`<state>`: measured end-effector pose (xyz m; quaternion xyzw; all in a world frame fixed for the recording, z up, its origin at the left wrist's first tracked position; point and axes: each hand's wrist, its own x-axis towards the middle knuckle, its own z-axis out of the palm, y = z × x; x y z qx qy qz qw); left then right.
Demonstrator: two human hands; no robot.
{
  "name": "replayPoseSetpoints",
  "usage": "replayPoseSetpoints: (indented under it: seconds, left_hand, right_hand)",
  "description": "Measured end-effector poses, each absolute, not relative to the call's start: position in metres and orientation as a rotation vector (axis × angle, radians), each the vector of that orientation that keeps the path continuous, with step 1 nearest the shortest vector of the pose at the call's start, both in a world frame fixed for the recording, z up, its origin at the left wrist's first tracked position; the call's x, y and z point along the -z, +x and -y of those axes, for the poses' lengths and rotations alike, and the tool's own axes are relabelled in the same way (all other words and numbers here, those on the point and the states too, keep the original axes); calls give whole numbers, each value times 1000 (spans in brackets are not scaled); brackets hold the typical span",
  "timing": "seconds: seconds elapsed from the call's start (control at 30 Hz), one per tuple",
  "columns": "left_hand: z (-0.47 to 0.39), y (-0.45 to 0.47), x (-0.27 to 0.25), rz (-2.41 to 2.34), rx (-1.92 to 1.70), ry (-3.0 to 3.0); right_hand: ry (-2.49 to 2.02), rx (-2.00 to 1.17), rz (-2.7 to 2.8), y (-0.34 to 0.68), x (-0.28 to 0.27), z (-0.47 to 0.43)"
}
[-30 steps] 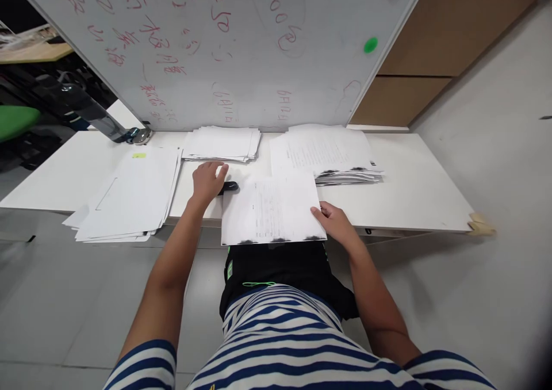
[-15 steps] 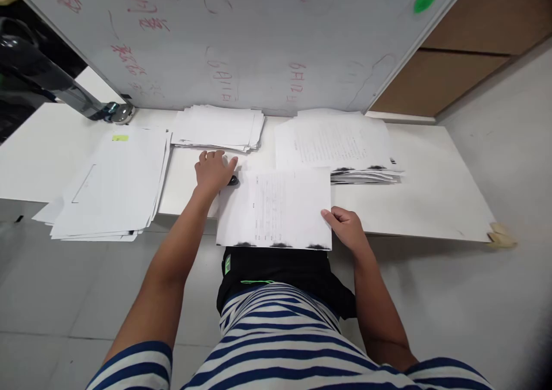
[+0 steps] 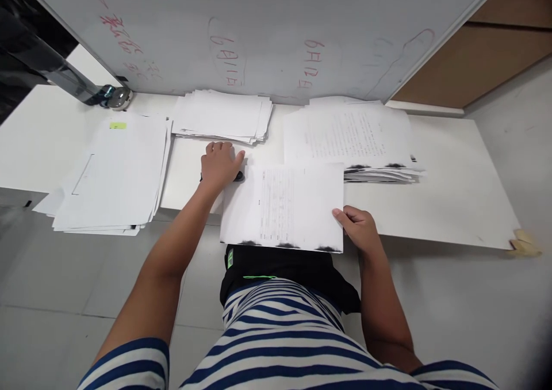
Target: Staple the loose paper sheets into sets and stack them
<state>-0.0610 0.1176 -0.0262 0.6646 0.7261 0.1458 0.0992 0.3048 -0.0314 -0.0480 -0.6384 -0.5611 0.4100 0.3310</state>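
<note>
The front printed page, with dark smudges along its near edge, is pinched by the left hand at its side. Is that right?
Not quite: the right hand pinches the front printed page at its side, as the head view shows. The left hand is over the black object. The dark smudges do run along the page's near edge.

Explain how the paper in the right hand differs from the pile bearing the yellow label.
The held paper is gripped at its side by the right hand; the labelled pile lies untouched on the table. The held paper has black smudges along its near edge; the labelled pile's top sheet shows a thin bracket-shaped line and a yellow label. Both are white, and both reach past the table's near edge.
</note>
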Motion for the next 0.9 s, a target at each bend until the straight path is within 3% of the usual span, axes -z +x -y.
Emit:
replayPoseSetpoints:
  seconds: [0.37,0.57,0.63,0.73,0.9]
  left_hand:
    - [-129,-77,27,-2084,-671,1698]
    - [-106,-71,14,-1918,-1287,1685]
    - [-90,-75,17,-1893,-1272,1934]
    - [-67,-85,29,-1874,-965,2218]
    - [-53,-98,50,-1864,-896,2126]
  right_hand:
    - [-1579,-1347,1317,299,38,23]
    - [-1453,-1376,1214,296,41,20]
    - [-1498,-1298,1221,299,39,21]
    - [-1586,-1059,1279,313,25,23]
    - [-1606,-606,1217,344,-8,29]
